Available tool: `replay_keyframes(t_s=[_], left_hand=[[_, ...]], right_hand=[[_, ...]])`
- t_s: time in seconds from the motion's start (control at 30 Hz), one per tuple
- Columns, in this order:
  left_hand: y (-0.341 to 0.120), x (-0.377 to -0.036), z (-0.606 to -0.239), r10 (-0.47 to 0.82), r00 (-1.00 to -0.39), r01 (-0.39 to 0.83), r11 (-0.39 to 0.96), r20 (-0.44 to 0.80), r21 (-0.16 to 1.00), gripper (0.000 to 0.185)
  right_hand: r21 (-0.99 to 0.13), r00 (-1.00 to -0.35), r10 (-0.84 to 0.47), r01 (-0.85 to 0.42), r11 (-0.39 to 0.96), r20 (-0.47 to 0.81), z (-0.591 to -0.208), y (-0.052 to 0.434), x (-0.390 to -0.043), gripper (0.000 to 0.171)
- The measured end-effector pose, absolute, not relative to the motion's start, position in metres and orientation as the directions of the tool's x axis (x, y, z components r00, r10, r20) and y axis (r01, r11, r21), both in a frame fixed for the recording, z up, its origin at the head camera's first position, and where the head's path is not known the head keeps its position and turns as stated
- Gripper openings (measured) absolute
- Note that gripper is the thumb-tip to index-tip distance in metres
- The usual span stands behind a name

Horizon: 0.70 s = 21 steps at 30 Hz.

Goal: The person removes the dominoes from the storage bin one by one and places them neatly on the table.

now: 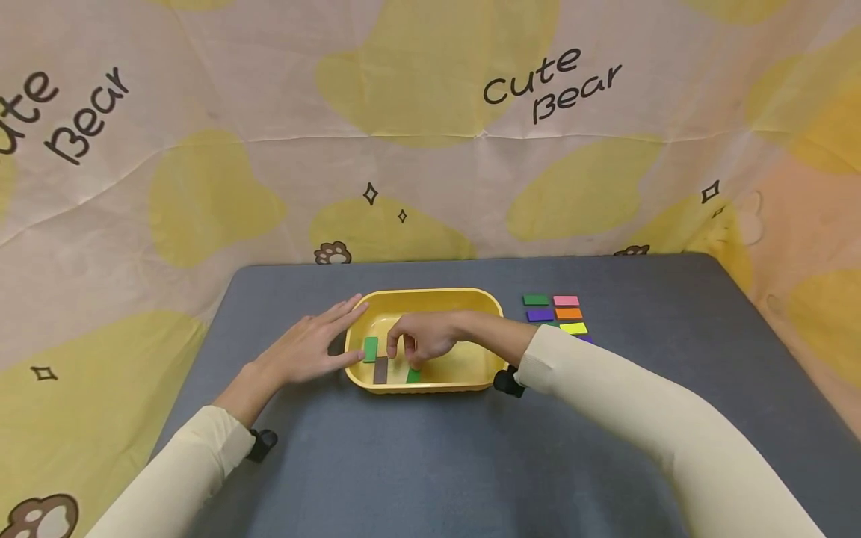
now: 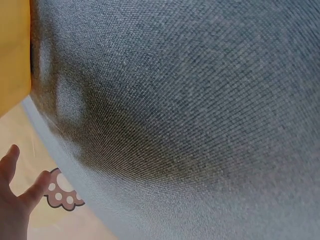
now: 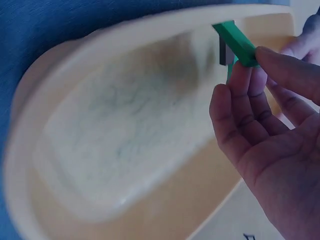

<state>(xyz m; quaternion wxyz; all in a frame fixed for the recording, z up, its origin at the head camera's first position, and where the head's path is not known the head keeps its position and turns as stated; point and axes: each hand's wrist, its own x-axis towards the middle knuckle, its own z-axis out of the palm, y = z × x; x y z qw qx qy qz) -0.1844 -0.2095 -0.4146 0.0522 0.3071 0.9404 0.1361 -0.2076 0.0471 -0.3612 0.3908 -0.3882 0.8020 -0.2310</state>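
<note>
right hand pinching green block over yellow tub — lower it flat beside brown block; left hand spread, steadying rim

Staged recording booth, not a lived-in room: cream-and-yellow "cute bear" printed fabric backdrop encloses a grey cloth-covered worktop.

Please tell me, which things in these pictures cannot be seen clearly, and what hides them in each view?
- Head view: the right hand covers most of the green block it pinches inside the yellow tray.
- Head view: the right sleeve hides part of the coloured blocks beside the tray.
- Left wrist view: only the fingertips of the left hand show, cut off by the edge.
- Right wrist view: the tray is blurred.
</note>
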Motion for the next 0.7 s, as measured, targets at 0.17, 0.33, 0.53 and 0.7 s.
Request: replay_keyframes(t_s=[0.17, 0.33, 0.53, 0.7], left_hand=[[-0.21, -0.184, -0.414, 0.58, -0.814, 0.55, 0.785, -0.027, 0.285, 0.082], [-0.211, -0.184, -0.414, 0.586, -0.81, 0.558, 0.781, -0.02, 0.283, 0.083], [-0.211, -0.185, -0.416, 0.595, -0.803, 0.566, 0.774, -0.02, 0.285, 0.083], [-0.212, -0.184, -0.415, 0.604, -0.797, 0.577, 0.762, -0.002, 0.295, 0.083]], right_hand=[[-0.702, -0.404, -0.821, -0.439, 0.561, -0.403, -0.349, 0.069, -0.207, 0.036], [-0.726, -0.437, -0.825, -0.425, 0.541, -0.358, -0.341, 0.1, -0.205, 0.033], [-0.751, -0.524, -0.798, -0.388, 0.535, -0.298, -0.334, 0.138, -0.204, 0.03], [-0.761, -0.599, -0.748, -0.333, 0.557, -0.285, -0.327, 0.167, -0.204, 0.027]])
